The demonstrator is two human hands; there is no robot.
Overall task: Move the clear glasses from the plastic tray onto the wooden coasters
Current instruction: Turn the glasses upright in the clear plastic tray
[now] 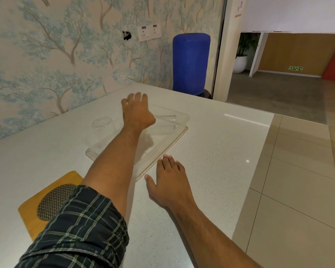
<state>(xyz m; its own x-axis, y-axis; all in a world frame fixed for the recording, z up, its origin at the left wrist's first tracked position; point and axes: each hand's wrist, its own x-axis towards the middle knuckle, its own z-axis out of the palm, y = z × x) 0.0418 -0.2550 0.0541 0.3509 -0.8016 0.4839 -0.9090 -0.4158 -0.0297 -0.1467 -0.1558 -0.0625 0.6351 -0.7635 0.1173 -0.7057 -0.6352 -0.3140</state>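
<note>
Clear glass (103,125) stands at 10 o'clock in the plastic tray (179,132); a second glass (167,119) lies at 1 o'clock. Both look rigid, smooth, slippery and breakable: grip around the wall. Left hand (136,113) hovers spread, empty; right hand (169,182) rests flat on the desk (220,151). Wooden coaster (37,206) sits at 7 o'clock.

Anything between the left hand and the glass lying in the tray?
Nothing visible. The left hand hangs over the plastic tray, right beside the glass lying on its side. Whether it touches the glass cannot be told. The right hand rests flat on the counter.
</note>
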